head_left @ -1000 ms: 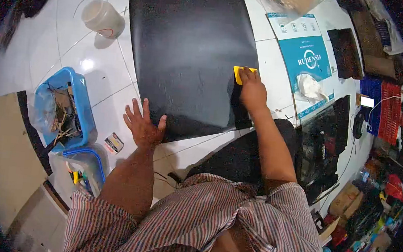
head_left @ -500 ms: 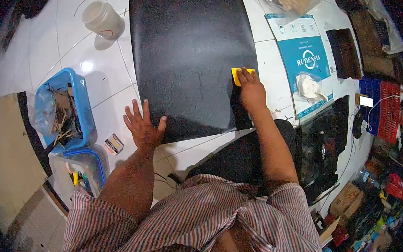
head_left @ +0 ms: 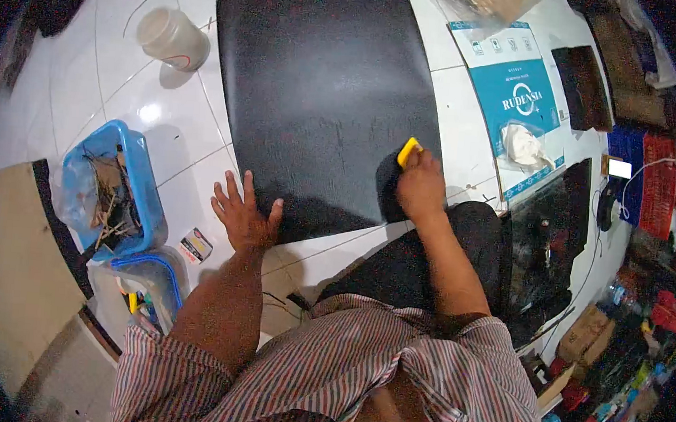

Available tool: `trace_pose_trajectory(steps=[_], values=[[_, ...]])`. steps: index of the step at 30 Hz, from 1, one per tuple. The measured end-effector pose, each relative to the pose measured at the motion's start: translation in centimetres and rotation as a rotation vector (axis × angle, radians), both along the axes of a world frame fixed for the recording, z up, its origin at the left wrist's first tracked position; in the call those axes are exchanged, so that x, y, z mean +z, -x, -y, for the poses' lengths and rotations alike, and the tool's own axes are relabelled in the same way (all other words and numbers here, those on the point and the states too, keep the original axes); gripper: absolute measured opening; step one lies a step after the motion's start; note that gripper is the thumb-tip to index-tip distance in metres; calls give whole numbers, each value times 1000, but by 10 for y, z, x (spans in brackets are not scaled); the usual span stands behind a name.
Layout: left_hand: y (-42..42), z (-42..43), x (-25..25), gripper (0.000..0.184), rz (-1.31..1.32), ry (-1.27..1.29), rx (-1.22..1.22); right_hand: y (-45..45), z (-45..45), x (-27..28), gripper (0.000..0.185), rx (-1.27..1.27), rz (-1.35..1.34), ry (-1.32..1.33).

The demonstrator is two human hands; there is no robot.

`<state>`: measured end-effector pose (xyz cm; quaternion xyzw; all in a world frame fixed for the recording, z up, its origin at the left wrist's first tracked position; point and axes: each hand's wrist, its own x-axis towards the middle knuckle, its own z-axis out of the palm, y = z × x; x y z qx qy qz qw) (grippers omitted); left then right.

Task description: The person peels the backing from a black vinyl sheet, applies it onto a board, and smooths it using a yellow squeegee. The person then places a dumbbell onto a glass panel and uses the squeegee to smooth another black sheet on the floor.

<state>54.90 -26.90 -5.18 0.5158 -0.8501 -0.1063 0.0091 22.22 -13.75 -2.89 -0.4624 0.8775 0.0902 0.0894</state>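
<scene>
A black sheet with a leather-like surface lies on the tiled floor in front of me, with faint wrinkles across its lower half. My left hand rests at its lower left corner, fingers spread, partly on the sheet and partly beyond its edge. Near the lower right edge, my right hand grips a flat yellow scraper, now tilted so that its narrow side faces me. Whether the scraper touches the sheet I cannot tell.
To the left are a cloudy plastic jar, a blue basin of scraps, a small box and a clear tub. On the right, a teal printed cardboard carries a bag of white material.
My right hand has moved slightly down toward me and turned the yellow scraper from lying flat to a tilted angle. My left hand has stayed nearly in place.
</scene>
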Motion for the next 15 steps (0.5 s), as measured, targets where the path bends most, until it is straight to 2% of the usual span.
trace_pose_trajectory(steps=[2, 5, 13, 15], values=[[-1, -1, -6, 85, -25, 34, -20, -16, 1, -2, 56, 35, -55, 45], [-2, 0, -7, 86, -5, 46, -38, -28, 9, -1, 53, 142, 8, 227], [-1, -5, -3, 83, -3, 63, -56, -21, 26, 1, 57, 22, -22, 275], [1, -5, 0, 87, 23, -9, -18, -14, 30, 3, 57, -41, -6, 239]])
